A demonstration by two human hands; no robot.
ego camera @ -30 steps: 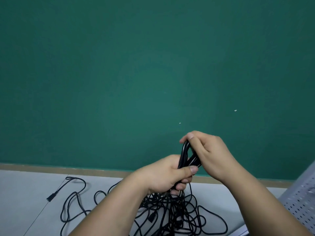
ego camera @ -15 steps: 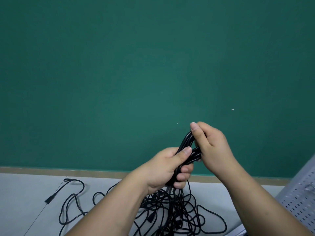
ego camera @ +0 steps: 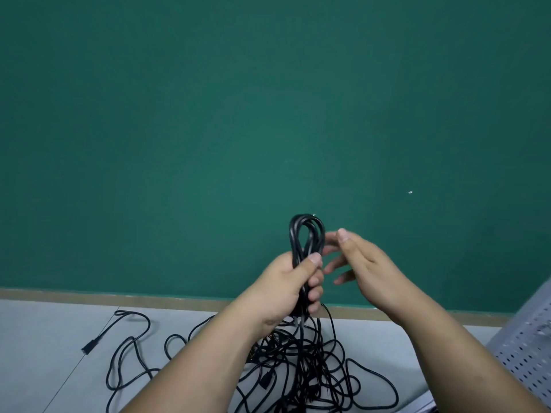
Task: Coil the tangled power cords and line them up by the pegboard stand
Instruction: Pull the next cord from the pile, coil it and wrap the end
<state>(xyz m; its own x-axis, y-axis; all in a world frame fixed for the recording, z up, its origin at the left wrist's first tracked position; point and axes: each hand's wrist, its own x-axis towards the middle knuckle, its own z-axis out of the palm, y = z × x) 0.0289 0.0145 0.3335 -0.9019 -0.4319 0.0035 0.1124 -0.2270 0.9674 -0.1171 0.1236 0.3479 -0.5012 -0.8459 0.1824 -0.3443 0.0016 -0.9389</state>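
Left hand: the left hand (ego camera: pixel 286 289) is clenched round a bunch of black cord, thumb pressed across the front and fingers wrapped behind.
Coiled cord: the coiled cord (ego camera: pixel 307 234) stands upright out of that fist as several narrow loops, raised in front of the wall.
Right hand: the right hand (ego camera: pixel 369 263) is just right of the loops with fingers spread and relaxed, holding nothing. It is blurred, so I cannot tell whether a fingertip touches the cord.
Trailing strands: strands drop from under the left fist straight into the pile below.
Tangle: the tangle (ego camera: pixel 301 362) of black power cords lies on the desk (ego camera: pixel 35 353) under and between the two forearms, which hide part of it.
Loose end: one cord snakes out to the left and ends in a black plug (ego camera: pixel 90 346), well apart from the pile.
Pegboard stand: the pegboard stand (ego camera: pixel 527 344), grey with rows of holes, is at the right edge, partly cut off by the frame.
Backdrop: a plain green wall (ego camera: pixel 208 129) fills the upper view, with a wooden strip (ego camera: pixel 89 296) where it meets the desk.
Wall mark: a small white speck (ego camera: pixel 410 192) shows on the wall, up right of the hands.
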